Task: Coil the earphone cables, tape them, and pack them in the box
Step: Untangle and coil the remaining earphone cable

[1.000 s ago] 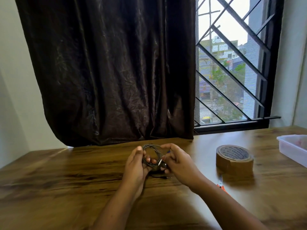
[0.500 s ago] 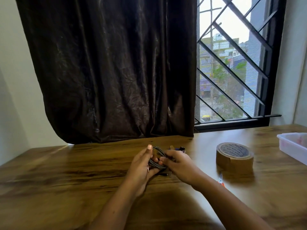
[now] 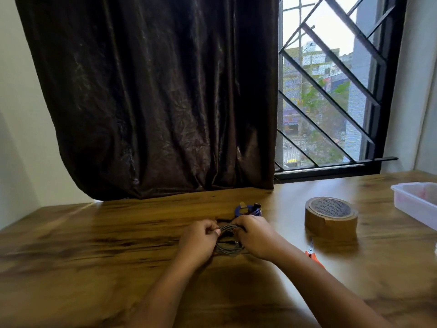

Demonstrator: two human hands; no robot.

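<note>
Gripping cable coil in curled left hand and right hand, lower centre; coiling seemingly done; next, probably tape roll at right

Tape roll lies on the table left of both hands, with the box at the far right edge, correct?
No. The head view shows the tape roll right of the left hand and right hand, not left of them. It does lie on the table, and the box is at the far right edge.
</note>
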